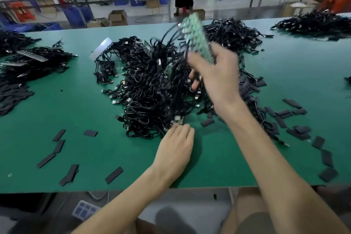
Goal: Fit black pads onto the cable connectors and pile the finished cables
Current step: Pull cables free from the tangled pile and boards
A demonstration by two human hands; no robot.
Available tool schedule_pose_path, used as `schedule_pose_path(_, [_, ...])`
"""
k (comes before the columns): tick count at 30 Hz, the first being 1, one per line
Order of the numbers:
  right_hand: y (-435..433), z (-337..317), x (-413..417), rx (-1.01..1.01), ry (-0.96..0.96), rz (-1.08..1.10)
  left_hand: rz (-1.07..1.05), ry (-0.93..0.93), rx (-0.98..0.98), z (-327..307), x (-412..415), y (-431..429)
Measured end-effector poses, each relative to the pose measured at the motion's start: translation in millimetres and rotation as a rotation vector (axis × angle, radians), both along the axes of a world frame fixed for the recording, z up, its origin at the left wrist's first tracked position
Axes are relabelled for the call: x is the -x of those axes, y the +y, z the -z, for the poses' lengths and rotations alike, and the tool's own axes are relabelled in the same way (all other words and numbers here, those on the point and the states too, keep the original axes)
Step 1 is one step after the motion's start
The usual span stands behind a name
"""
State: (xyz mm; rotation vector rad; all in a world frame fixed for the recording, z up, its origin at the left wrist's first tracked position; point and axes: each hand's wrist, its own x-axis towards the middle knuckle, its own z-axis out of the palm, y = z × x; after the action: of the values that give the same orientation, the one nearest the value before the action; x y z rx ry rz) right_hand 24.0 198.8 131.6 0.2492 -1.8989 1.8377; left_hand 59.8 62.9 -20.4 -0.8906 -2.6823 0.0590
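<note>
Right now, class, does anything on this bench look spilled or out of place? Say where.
Black pads lie strewn at all angles over the green table, on both sides of the cable pile, not gathered. One small dark piece lies below the table's near edge, perhaps a fallen pad. The right hand grips a blurred green board.
</note>
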Motion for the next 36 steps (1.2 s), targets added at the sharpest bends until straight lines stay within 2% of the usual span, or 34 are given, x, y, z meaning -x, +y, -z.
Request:
schedule_pose_path(5, [26.0,-48.5,-26.9,0.101,0.143,0.041,-0.033,-0.028,-0.031,0.3,11.8,-3.3])
schedule_pose_path(8, [39.2,-40.2,-44.0,0.167,0.146,0.105,-0.041,-0.024,-0.057,-1.6,24.6,0.8])
schedule_pose_path(11, [51.6,-26.1,-55.0,0.271,0.142,0.164,-0.191,-0.2,-0.135,-6.0,53.7,-5.5])
schedule_pose_path(13, [57.6,-15.7,-58.1,0.26,0.117,0.187,-0.256,-0.319,-0.142,-11.0,72.7,-13.1])
schedule_pose_path(16, [58.7,-2.0,-62.6,0.284,0.115,0.214,-0.262,-0.345,-0.133,-13.6,99.1,-29.2])
schedule_pose_path(21, [77.6,-2.7,-66.1,0.545,0.168,0.365,-0.354,-0.354,-0.113,-23.1,120.2,-69.7])
schedule_pose_path(24, [84.8,-0.5,-64.8,0.465,0.131,0.296,-0.44,-0.375,-0.145,-28.3,127.0,-92.0])
schedule_pose_path(28, [63.0,22.5,-56.1,0.326,0.011,0.146,-0.446,-0.349,-0.155,-30.0,125.8,-90.2])
schedule_pose_path(33, [25.5,62.2,-34.7,0.181,-0.133,0.036,-0.339,-0.316,-0.135,-19.6,108.6,-78.7])
schedule_pose_path(36, [11.6,81.2,-25.9,0.118,-0.221,0.024,-0.327,-0.37,-0.235,-14.5,89.4,-82.5])
